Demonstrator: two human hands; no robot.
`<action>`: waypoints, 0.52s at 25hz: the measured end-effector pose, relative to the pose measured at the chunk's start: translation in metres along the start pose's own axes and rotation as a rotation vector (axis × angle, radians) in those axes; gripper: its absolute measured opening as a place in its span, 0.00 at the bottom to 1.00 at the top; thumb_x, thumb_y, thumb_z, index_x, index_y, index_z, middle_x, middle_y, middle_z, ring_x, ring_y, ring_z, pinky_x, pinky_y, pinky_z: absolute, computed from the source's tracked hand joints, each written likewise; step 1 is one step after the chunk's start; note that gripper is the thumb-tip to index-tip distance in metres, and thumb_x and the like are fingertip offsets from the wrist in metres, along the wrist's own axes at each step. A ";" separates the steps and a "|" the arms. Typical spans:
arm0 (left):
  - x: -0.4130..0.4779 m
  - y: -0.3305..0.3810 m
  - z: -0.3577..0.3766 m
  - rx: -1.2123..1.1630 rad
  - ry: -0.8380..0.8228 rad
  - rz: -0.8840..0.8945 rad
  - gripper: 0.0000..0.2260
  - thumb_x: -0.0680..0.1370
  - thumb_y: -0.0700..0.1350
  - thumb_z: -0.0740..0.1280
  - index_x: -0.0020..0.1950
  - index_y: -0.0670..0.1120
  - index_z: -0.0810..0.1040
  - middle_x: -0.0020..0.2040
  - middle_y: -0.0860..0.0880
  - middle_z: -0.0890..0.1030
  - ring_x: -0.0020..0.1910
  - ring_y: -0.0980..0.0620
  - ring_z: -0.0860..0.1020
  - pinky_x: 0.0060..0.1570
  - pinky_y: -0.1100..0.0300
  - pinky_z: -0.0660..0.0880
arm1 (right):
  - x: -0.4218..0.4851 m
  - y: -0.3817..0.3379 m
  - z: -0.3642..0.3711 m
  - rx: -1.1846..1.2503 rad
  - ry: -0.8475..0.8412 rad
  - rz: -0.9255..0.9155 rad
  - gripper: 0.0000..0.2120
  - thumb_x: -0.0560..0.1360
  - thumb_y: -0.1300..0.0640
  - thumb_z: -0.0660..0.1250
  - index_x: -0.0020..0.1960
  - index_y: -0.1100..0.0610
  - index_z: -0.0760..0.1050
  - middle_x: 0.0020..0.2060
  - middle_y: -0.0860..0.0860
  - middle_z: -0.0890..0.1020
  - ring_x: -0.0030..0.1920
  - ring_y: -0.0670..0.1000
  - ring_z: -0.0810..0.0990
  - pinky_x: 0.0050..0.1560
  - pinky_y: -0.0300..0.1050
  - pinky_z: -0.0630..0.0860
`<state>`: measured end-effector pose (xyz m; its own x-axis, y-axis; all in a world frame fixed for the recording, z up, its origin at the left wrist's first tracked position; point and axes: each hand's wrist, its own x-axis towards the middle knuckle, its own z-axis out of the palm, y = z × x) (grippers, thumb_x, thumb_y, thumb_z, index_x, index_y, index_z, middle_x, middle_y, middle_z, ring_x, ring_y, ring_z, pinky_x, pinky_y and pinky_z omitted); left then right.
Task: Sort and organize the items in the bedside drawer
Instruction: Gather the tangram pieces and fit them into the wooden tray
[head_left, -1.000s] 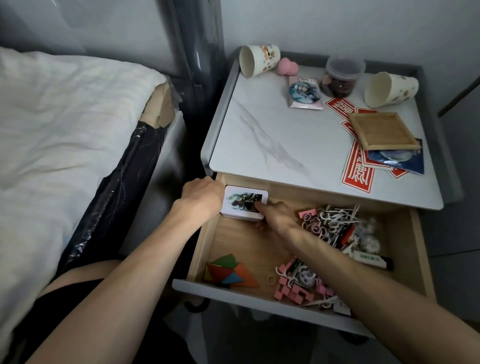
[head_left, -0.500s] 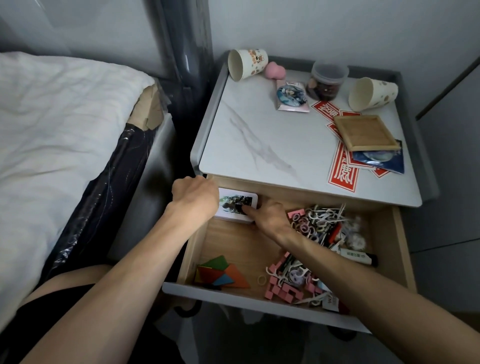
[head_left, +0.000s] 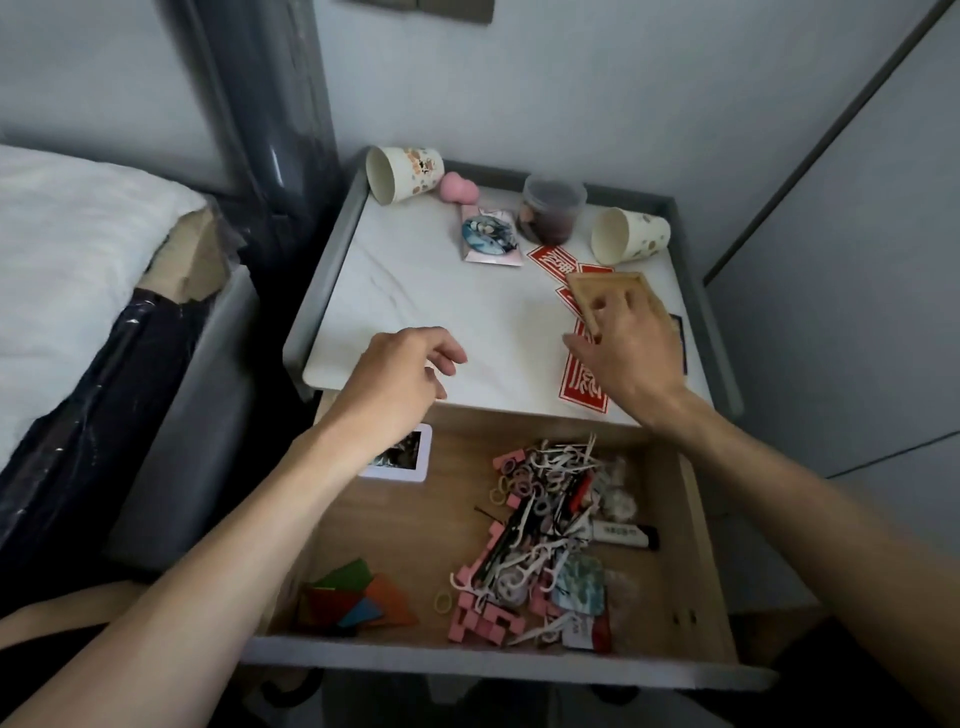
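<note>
The left hand (head_left: 400, 384) & its wrist cover approx. half the white-edged picture card (head_left: 410, 460) at the back-left of the drawer (head_left: 696, 519), so we can't make out its picture. The right hand (head_left: 623, 353) hides the near part of the wooden tray (head_left: 608, 291); we can't tell whether the fingers touch it. A dark blue item (head_left: 681, 338) shows only as a sliver behind that hand. Print on the white tube (head_left: 618, 532) is too small to read. The bed (head_left: 78, 270) is cut off at the left edge.
</note>
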<state>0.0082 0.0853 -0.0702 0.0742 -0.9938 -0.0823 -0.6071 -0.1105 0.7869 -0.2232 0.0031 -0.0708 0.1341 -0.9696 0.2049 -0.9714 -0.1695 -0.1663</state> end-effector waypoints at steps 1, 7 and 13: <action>0.002 0.003 0.002 -0.028 0.005 -0.002 0.20 0.75 0.29 0.57 0.49 0.50 0.81 0.45 0.53 0.81 0.34 0.56 0.81 0.46 0.52 0.81 | 0.009 0.008 0.006 -0.099 -0.028 -0.002 0.24 0.75 0.45 0.69 0.67 0.55 0.70 0.64 0.56 0.76 0.62 0.57 0.76 0.63 0.55 0.75; 0.009 0.004 0.010 -0.098 -0.009 -0.024 0.08 0.80 0.40 0.65 0.50 0.51 0.81 0.46 0.56 0.82 0.33 0.58 0.82 0.46 0.52 0.81 | 0.020 0.017 0.021 -0.343 -0.026 -0.209 0.11 0.82 0.55 0.57 0.62 0.58 0.69 0.51 0.57 0.80 0.43 0.58 0.81 0.41 0.52 0.78; 0.007 0.002 0.014 -0.069 -0.042 -0.029 0.06 0.79 0.42 0.66 0.51 0.51 0.81 0.46 0.58 0.81 0.34 0.59 0.82 0.44 0.49 0.82 | 0.015 0.020 0.011 -0.285 -0.084 -0.179 0.11 0.82 0.53 0.56 0.55 0.58 0.73 0.50 0.56 0.79 0.38 0.56 0.81 0.39 0.52 0.79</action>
<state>-0.0038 0.0782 -0.0777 0.0564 -0.9899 -0.1302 -0.5490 -0.1396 0.8241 -0.2380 -0.0170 -0.0818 0.3112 -0.9422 0.1239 -0.9452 -0.2933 0.1437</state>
